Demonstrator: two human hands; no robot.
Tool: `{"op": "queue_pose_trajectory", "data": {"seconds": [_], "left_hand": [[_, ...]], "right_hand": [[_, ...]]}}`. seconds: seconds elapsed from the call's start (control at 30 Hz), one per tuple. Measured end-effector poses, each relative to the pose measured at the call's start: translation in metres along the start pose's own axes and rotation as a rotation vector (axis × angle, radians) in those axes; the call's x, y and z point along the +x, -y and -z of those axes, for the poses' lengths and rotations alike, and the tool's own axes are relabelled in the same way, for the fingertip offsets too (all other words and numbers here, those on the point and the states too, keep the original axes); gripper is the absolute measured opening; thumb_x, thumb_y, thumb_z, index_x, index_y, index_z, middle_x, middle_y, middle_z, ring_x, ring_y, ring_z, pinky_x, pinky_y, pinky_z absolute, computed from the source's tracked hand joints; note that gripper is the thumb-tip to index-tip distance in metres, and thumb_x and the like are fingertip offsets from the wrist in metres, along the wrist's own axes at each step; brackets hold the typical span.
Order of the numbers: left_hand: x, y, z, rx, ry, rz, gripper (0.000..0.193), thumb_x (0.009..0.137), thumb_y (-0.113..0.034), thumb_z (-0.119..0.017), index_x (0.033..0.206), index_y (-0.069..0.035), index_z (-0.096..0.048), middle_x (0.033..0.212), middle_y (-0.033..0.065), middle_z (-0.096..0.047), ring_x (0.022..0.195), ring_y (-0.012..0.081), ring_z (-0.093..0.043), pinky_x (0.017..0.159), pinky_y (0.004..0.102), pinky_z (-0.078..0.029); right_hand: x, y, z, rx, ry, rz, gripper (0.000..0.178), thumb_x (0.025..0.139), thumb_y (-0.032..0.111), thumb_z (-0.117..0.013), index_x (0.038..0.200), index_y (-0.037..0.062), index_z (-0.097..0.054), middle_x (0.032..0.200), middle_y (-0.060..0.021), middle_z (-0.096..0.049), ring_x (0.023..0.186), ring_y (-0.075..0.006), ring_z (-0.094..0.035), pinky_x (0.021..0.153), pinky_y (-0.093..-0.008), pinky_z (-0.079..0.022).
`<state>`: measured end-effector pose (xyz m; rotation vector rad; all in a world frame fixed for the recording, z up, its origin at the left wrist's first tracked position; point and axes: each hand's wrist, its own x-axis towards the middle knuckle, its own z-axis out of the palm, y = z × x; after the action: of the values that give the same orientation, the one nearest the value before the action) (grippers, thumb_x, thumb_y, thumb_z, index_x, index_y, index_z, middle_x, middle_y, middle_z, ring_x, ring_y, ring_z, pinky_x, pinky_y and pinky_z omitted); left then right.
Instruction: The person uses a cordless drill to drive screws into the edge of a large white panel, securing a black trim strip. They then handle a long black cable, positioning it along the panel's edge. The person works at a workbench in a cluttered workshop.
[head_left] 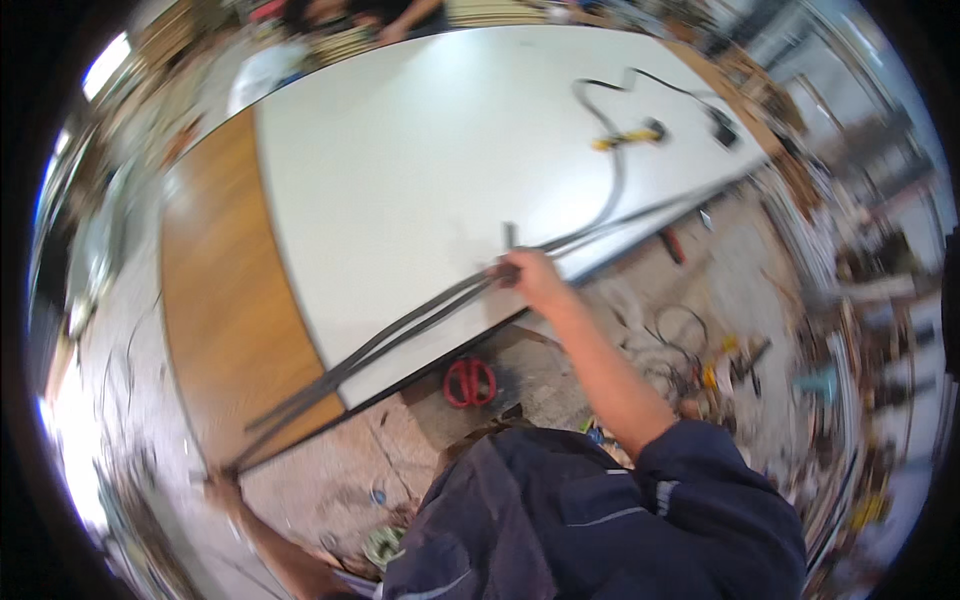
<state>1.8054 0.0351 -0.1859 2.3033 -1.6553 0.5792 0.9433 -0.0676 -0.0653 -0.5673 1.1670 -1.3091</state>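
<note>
Long dark flexible strips (410,322) run slantwise over a large panel, white (400,170) with a brown wood-look band (225,270) at its left. My right hand (525,275) is closed around the strips near the panel's near edge. A short dark upright piece (510,236) sticks up beside that hand; whether it belongs to the strips I cannot tell. At the panel's near left corner, my left hand (224,492) is smeared by motion. One strip end reaches that hand, but its fingers do not show clearly.
A yellow-and-black corded tool (630,138) lies on the panel's far right, its dark cable (617,185) curving nearby. Red-handled scissors (469,383) are below the near edge. Cords and clutter (690,350) cover the floor at right. Another person's arm (410,20) shows beyond the panel.
</note>
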Motion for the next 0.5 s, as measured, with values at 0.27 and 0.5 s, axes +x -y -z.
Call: {"op": "queue_pose_trajectory", "data": {"seconds": [0.27, 0.5], "left_hand": [[0.04, -0.131, 0.084, -0.249, 0.267, 0.44, 0.049, 0.098, -0.049, -0.062, 0.094, -0.003, -0.079, 0.088, 0.0135, -0.076, 0.084, 0.0331, -0.071, 0.077, 0.0443, -0.052], [0.026, -0.116, 0.038, -0.054, 0.271, 0.452, 0.051, 0.097, -0.051, -0.063, 0.09, -0.003, -0.077, 0.084, 0.0126, -0.076, 0.08, 0.032, -0.071, 0.071, 0.0451, -0.054]], "right_hand": [[-0.074, 0.009, 0.031, 0.021, -0.259, -0.044, 0.018, 0.098, 0.014, -0.058, 0.099, -0.0039, -0.062, 0.092, -0.0126, -0.068, 0.083, -0.0242, -0.071, 0.066, -0.0363, -0.059], [-0.08, 0.023, 0.029, -0.043, -0.303, -0.122, 0.018, 0.095, 0.014, -0.063, 0.102, -0.0029, -0.063, 0.093, -0.0116, -0.068, 0.085, -0.0243, -0.071, 0.067, -0.0373, -0.06]]}}
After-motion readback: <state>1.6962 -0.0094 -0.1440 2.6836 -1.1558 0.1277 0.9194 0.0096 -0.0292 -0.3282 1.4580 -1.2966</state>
